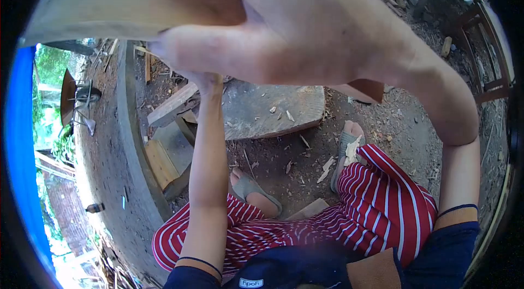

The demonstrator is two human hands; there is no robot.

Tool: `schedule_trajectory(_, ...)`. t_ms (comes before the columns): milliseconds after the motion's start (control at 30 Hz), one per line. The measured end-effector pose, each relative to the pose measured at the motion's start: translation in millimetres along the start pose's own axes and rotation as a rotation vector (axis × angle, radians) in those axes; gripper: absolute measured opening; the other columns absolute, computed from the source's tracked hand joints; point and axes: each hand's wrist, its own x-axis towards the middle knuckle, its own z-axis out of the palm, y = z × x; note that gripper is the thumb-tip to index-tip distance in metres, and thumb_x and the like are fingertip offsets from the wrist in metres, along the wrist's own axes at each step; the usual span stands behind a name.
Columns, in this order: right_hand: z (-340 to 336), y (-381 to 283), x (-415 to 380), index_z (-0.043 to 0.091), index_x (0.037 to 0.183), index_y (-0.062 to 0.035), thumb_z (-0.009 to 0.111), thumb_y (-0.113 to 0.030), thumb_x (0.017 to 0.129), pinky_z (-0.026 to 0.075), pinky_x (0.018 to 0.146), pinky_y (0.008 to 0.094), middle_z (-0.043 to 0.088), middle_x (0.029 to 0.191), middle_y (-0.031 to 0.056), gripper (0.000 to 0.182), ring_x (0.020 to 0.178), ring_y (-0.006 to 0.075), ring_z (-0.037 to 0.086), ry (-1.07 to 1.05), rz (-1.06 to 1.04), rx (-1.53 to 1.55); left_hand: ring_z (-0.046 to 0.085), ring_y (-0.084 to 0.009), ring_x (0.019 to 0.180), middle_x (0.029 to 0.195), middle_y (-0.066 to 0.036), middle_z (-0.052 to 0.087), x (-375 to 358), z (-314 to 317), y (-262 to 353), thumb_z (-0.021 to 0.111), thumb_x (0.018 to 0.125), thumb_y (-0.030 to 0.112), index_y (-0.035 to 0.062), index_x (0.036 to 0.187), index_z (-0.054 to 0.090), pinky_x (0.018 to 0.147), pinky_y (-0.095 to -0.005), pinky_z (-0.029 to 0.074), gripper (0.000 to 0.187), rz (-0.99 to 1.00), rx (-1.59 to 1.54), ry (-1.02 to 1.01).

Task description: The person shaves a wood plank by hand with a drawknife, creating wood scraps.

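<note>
A large, smooth, pale-brown piece of wood [125,2] fills the upper left, very close to the camera. My right hand [262,32] reaches across the top of the view and grips the wood, its thumb along the lower edge and its other fingers mostly out of sight. My left forearm rises from the bottom. Only the wrist end of my left hand [209,80] shows below my right thumb; its fingers are hidden.
A flat wooden block [273,108] stands on the ground ahead of my sandalled feet. Wood offcuts [173,104], chips and a low curb [134,130] are to the left. Further left are a wheelbarrow [82,95] and a blue sheet [24,152]. A wooden frame [486,43] is at right.
</note>
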Motion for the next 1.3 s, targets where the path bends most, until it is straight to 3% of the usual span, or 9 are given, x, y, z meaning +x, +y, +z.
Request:
schedule_trajectory(233,0,7,-10,0.058,0.124,-0.008,0.06,-0.042,0.079,0.055,0.084,0.0449,0.069,0.105,0.022,0.057,0.092,0.0332,0.07,-0.209,0.218,0.066,0.059,-0.0122,0.093,0.104,-0.007,0.063,4,0,15,0.077,0.079,0.013,-0.0053,0.109,0.057,0.086,-0.0277,0.047,0.041,-0.131,-0.141,-0.023)
schedule_trajectory(433,0,-1,-11,0.053,0.136,-0.0076,0.059,-0.041,0.075,0.055,0.086,0.0462,0.069,0.102,0.0233,0.069,0.09,0.0366,0.07,-0.005,0.095,0.058,0.057,-0.0098,0.089,0.102,-0.006,0.063,-3,4,19,0.078,0.079,0.018,-0.0038,0.105,0.059,0.083,-0.0258,0.045,0.038,-0.206,-0.08,-0.016)
schedule_trajectory(533,-1,1,-15,0.053,0.134,-0.0084,0.057,-0.04,0.077,0.056,0.084,0.0458,0.07,0.101,0.0215,0.065,0.09,0.0364,0.07,-0.321,0.22,-0.172,0.057,-0.0121,0.09,0.1,-0.006,0.063,-4,0,17,0.077,0.078,0.016,-0.0041,0.103,0.06,0.083,-0.0291,0.047,0.036,-0.131,-0.091,-0.064)
schedule_trajectory(733,3,2,-9,0.055,0.13,-0.0092,0.056,-0.041,0.08,0.056,0.083,0.0461,0.071,0.101,0.0206,0.059,0.089,0.0374,0.07,-0.026,0.06,-0.01,0.059,-0.0146,0.091,0.1,-0.007,0.063,-3,10,24,0.078,0.077,0.017,-0.0046,0.1,0.061,0.083,-0.0323,0.048,0.036,-0.122,0.039,-0.063)
schedule_trajectory(867,4,11,-27,0.052,0.135,-0.0088,0.059,-0.042,0.077,0.055,0.085,0.0444,0.07,0.1,0.0225,0.067,0.091,0.0379,0.07,-0.127,0.169,-0.064,0.059,-0.0153,0.089,0.097,-0.006,0.062,-1,-2,-7,0.078,0.078,0.018,-0.0031,0.097,0.06,0.081,-0.0318,0.048,0.034,-0.173,-0.036,-0.113)
schedule_trajectory(967,-10,7,-22,0.054,0.133,-0.0076,0.062,-0.042,0.074,0.055,0.083,0.0432,0.07,0.097,0.0202,0.069,0.09,0.037,0.07,-0.193,0.281,-0.022,0.059,-0.0148,0.087,0.097,-0.006,0.061,3,-5,-27,0.078,0.078,0.018,-0.0035,0.101,0.058,0.079,-0.0307,0.048,0.037,0.24,0.21,-0.213)
schedule_trajectory(1067,-25,-1,-16,0.049,0.139,-0.0094,0.058,-0.044,0.078,0.056,0.08,0.0378,0.071,0.099,0.0196,0.071,0.088,0.0329,0.07,-0.103,0.158,-0.007,0.058,-0.0108,0.082,0.094,-0.006,0.062,-2,20,31,0.077,0.078,0.012,-0.002,0.095,0.059,0.075,-0.0252,0.047,0.029,-0.235,0.017,-0.107)
schedule_trajectory(1167,-5,14,-32,0.048,0.14,-0.0085,0.056,-0.045,0.081,0.056,0.08,0.038,0.071,0.098,0.0192,0.07,0.086,0.0307,0.071,-0.17,0.209,-0.221,0.059,-0.0097,0.081,0.092,-0.005,0.064,1,19,23,0.075,0.078,0.007,-0.0003,0.091,0.059,0.073,-0.0236,0.047,0.022,-0.173,0.053,-0.136)
schedule_trajectory(1300,-13,30,-37,0.05,0.137,-0.0059,0.054,-0.046,0.085,0.057,0.078,0.0401,0.07,0.1,0.0205,0.066,0.083,0.0292,0.071,-0.164,0.228,-0.087,0.06,-0.0082,0.077,0.088,-0.003,0.067,-2,32,24,0.072,0.078,0.004,-0.0014,0.093,0.061,0.074,-0.0235,0.047,0.02,-0.29,-0.046,-0.206)
